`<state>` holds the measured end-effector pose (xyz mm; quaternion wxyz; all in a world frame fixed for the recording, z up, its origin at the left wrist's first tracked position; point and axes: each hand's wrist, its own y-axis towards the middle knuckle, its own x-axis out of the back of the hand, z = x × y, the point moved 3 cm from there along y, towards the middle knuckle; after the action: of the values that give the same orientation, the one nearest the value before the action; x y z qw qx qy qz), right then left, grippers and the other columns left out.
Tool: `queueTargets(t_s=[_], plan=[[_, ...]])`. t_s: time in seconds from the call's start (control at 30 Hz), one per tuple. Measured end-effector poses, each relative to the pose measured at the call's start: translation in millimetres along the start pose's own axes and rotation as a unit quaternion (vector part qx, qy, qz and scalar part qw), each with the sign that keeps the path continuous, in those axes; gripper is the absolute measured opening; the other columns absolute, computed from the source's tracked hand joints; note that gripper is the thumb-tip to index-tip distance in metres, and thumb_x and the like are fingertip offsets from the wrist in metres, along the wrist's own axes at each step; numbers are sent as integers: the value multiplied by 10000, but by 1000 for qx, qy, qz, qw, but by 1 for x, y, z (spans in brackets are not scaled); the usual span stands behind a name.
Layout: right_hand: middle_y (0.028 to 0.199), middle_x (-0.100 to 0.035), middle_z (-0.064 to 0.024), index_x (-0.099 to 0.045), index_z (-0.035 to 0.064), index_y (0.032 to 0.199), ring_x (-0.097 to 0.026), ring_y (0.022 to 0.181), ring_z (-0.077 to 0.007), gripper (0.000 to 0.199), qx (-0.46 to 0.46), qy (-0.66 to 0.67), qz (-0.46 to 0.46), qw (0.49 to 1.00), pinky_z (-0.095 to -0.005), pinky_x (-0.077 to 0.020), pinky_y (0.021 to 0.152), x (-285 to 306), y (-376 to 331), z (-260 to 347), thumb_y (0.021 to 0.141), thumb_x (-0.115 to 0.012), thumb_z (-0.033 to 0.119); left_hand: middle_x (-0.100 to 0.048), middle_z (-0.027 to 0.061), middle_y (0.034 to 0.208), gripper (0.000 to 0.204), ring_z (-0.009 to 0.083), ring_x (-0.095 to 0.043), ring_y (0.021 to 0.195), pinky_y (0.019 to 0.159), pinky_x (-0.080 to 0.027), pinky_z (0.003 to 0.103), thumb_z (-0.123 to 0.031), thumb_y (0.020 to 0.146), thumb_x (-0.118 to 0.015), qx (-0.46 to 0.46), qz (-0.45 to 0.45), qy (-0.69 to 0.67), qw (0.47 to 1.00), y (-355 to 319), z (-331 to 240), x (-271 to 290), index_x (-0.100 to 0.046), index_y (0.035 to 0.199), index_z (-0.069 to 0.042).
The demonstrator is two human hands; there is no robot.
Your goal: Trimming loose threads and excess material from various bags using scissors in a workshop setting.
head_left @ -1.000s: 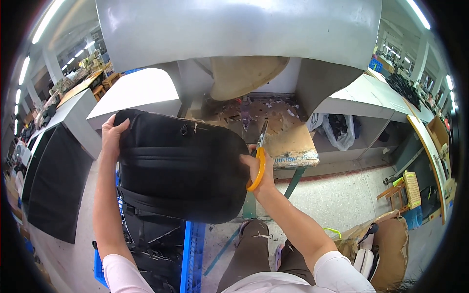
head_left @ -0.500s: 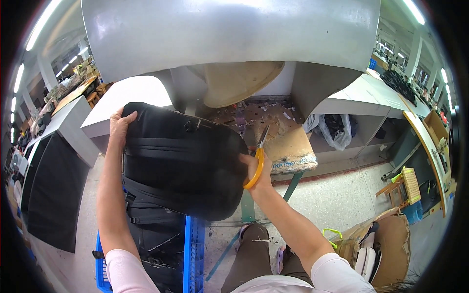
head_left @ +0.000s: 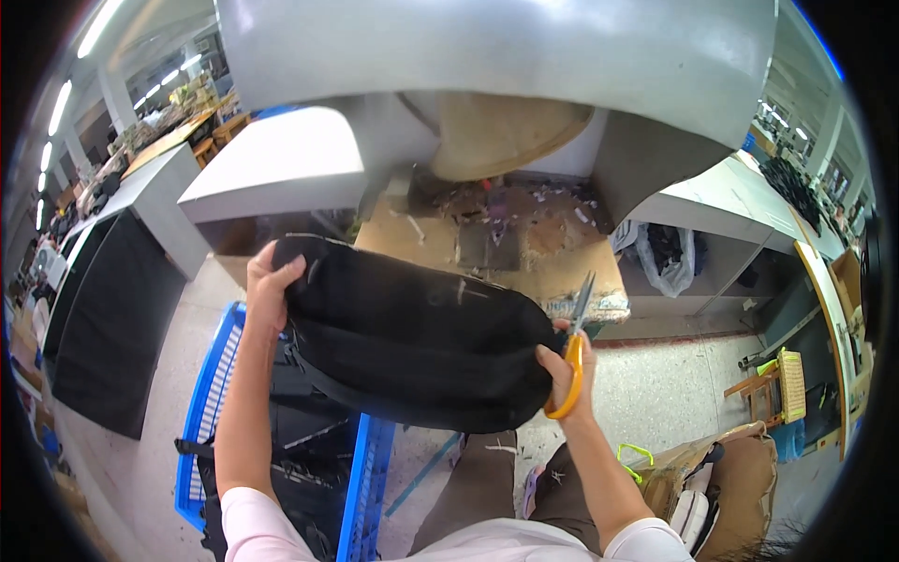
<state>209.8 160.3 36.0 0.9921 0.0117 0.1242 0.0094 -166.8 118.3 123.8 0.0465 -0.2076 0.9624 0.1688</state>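
Black bag (head_left: 412, 342) held up over the lap, lengthwise across the view, above a blue crate (head_left: 217, 393). Left hand (head_left: 270, 286) closed over the bag's left end, fingers (head_left: 281, 272) wrapped onto its top edge. Right hand (head_left: 567, 370) pressed against the bag's right end, fingers curled through the orange handles of scissors (head_left: 573, 351); blades closed or nearly so, pointing up, clear of the bag. Crate on the floor at lower left, holding more black bags (head_left: 300, 440), partly hidden under the held one. Beyond: cardboard sheet (head_left: 506, 244) strewn with scraps, under a grey table (head_left: 487, 56). Plastic sack (head_left: 667, 258) of dark items to the right, under a second table (head_left: 740, 192).
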Motion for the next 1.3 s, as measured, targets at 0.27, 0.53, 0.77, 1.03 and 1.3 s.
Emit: queueTargets(t_s=[0.27, 0.53, 0.77, 1.03, 1.3], plan=[[776, -487, 57, -509, 68, 1079, -447, 664, -26, 419, -86, -179, 116, 973, -165, -382, 601, 67, -60, -8, 696, -609, -72, -624, 47, 859, 255, 119, -574, 764, 728, -451, 234, 14, 706, -654, 54, -59, -61, 995, -143, 39, -3, -592, 952, 30], [728, -573, -27, -459, 9, 1116, -521, 616, -85, 396, 4, -342, 3, 940, -209, -426, 585, 80, -85, -15, 770, -643, 57, -590, 75, 754, 233, 162, -549, 686, 654, -443, 267, 59, 635, -604, -75, -334, 240, 909, -269, -6, -40, -594, 865, 19], [835, -587, -68, -377, 58, 1176, -574, 731, -151, 612, -254, -24, 167, 952, -268, -490, 628, 36, -126, -8, 750, -677, 381, -587, 63, 721, 325, 176, -522, 538, 493, -425, 281, -19, 570, -646, -256, 138, 365, 884, -328, 4, -151, -626, 894, -38], [862, -455, 1, -481, 87, 1154, -425, 766, -74, 575, -199, -170, 231, 937, -197, -376, 666, 56, -128, -54, 612, -660, 16, -620, 78, 804, 284, 207, -592, 644, 586, -476, 275, -70, 619, -688, -61, 385, 286, 875, -316, 30, -183, -638, 899, -47], [1022, -472, -44, -443, 57, 1181, -438, 964, -143, 557, -171, -47, 377, 909, -264, -332, 868, 17, -125, 3, 660, -634, 99, -563, 93, 1037, 405, 138, -517, 935, 801, -425, 292, -122, 801, -576, 62, -50, 272, 959, -202, 149, -12, -481, 1164, 30]])
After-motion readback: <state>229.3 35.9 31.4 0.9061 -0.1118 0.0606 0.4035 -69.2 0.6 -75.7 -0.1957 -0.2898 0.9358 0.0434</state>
